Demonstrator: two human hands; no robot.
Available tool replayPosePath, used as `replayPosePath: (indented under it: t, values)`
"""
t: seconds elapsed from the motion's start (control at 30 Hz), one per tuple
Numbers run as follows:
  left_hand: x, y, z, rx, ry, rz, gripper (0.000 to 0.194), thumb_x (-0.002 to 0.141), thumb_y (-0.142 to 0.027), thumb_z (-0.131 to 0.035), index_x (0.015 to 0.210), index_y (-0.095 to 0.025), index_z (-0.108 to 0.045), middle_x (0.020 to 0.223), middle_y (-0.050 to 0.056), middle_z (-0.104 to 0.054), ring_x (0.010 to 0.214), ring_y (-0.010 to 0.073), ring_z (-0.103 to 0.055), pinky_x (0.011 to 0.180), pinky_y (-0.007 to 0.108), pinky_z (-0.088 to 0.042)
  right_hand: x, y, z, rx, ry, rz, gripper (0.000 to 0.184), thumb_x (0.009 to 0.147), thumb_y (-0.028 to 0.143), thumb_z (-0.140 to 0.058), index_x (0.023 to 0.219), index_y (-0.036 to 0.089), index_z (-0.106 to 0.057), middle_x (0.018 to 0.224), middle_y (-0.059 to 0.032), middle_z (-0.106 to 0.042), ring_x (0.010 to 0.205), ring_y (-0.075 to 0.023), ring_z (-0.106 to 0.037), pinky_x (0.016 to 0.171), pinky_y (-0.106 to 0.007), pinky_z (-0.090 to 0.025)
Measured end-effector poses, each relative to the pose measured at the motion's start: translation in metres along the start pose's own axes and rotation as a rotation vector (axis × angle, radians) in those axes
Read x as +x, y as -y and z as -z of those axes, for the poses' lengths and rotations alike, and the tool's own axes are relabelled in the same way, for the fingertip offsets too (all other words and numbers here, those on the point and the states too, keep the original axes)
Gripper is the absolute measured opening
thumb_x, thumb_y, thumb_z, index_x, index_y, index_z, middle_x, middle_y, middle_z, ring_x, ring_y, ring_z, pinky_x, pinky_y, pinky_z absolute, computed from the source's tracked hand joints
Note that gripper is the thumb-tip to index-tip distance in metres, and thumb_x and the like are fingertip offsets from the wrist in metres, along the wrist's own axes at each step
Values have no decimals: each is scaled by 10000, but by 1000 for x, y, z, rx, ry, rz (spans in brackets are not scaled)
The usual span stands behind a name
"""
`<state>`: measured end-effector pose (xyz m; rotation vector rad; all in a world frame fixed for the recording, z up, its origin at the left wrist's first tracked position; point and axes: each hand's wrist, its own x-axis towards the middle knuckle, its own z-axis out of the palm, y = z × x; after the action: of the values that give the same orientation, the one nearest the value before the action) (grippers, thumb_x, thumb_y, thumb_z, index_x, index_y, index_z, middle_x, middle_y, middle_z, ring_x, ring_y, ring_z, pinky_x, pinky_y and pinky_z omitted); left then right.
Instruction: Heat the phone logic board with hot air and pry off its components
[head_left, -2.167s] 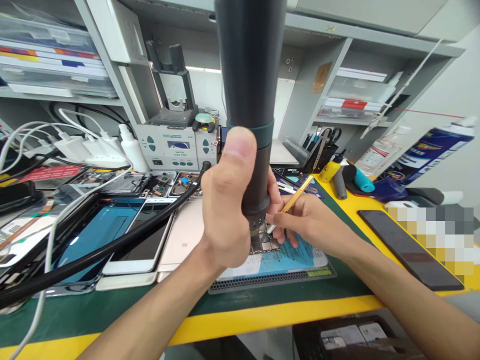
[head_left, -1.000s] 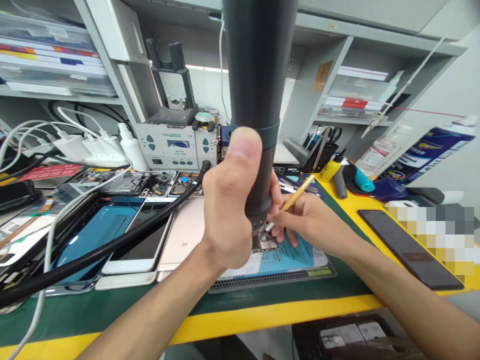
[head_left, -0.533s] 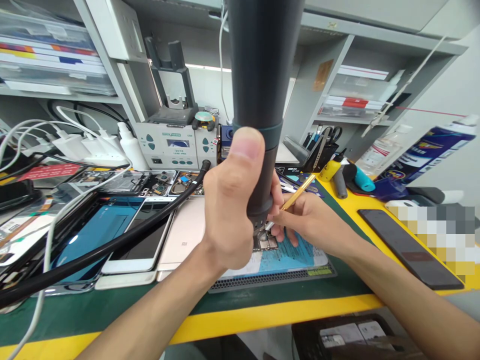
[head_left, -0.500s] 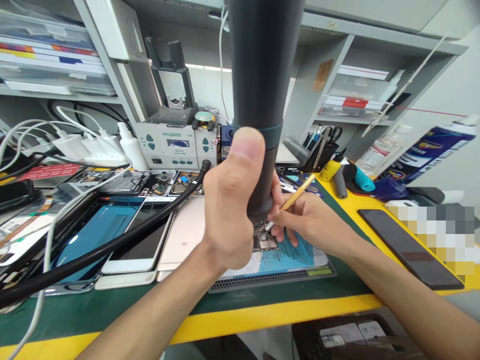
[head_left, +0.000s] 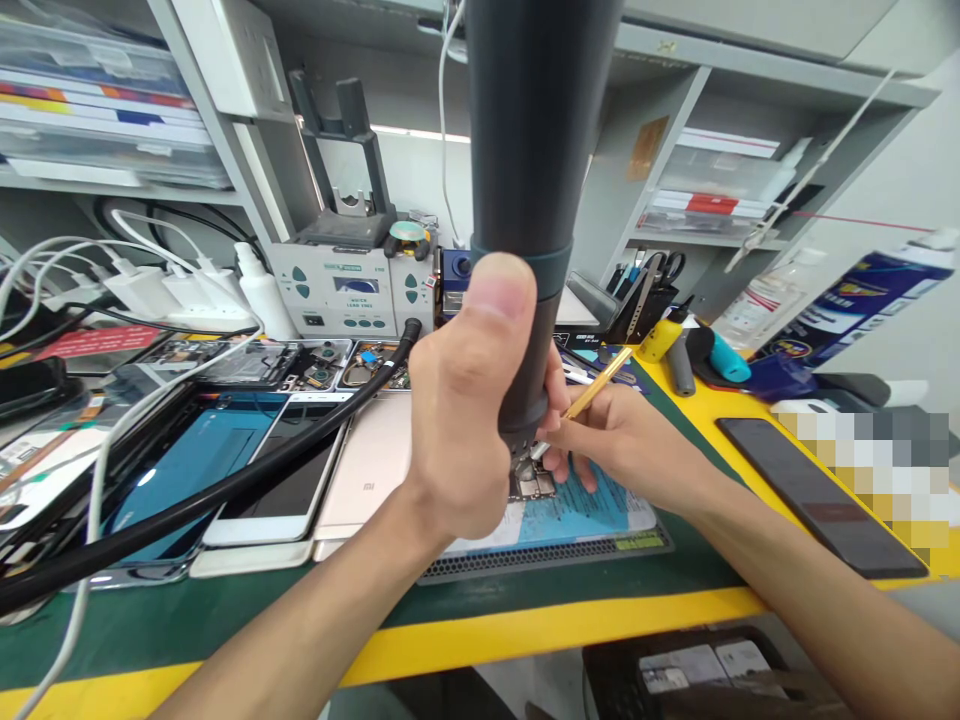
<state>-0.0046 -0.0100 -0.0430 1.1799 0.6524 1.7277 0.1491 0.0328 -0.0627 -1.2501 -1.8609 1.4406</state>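
My left hand (head_left: 472, 400) is wrapped round the thick black handle of a hot air gun (head_left: 536, 150), thumb up along its side. The gun stands almost upright, nozzle down, close over a small phone circuit board (head_left: 534, 485). The board lies on a blue and white work mat (head_left: 600, 510). My right hand (head_left: 600, 430) pinches a slim gold-handled tool (head_left: 598, 383), slanted down toward the board beside the nozzle. A silvery part shows below its fingers, but the very tip is hidden. My left hand and the gun cover part of the board.
A black hose (head_left: 247, 485) and a white cable (head_left: 97, 480) cross the left side, over several phones (head_left: 266, 475). Behind stands a hot air station (head_left: 345, 290). A dark phone (head_left: 817, 495) lies on the right, near a yellow bottle (head_left: 664, 333) and a tool holder (head_left: 637, 310).
The hot air gun and my left hand have shifted slightly to the right. My right hand and the gold-handled tool look almost unchanged.
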Motion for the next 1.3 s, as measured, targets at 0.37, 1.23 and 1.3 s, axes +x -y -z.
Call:
replayPosePath:
  t: [0.37, 1.23, 1.3]
  values:
    - [-2, 2, 2, -4, 22, -37, 601, 970, -632, -340, 740, -191, -677, 665, 71, -615, 538, 199, -603, 482, 328, -466, 1, -2, 0, 0, 11, 8, 237, 823, 356, -713, 716, 165, -621, 620, -16, -688, 486, -101, -596, 398, -177, -438]
    - [-1, 1, -1, 38, -18, -31, 621, 970, -634, -318, 698, -201, -670, 610, 58, -609, 499, 182, -605, 438, 307, -471, 1, -7, 2, -3, 32, 22, 216, 850, 341, -698, 743, 164, -634, 637, -12, -700, 501, -93, -600, 404, -161, -443]
    - [-1, 2, -1, 30, -22, -30, 622, 972, -638, -313, 706, -201, -666, 615, 58, -607, 494, 176, -601, 437, 300, -470, 1, -6, 2, -5, 29, 18, 215, 844, 337, -703, 736, 163, -637, 634, -13, -700, 493, -92, -595, 404, -164, -442]
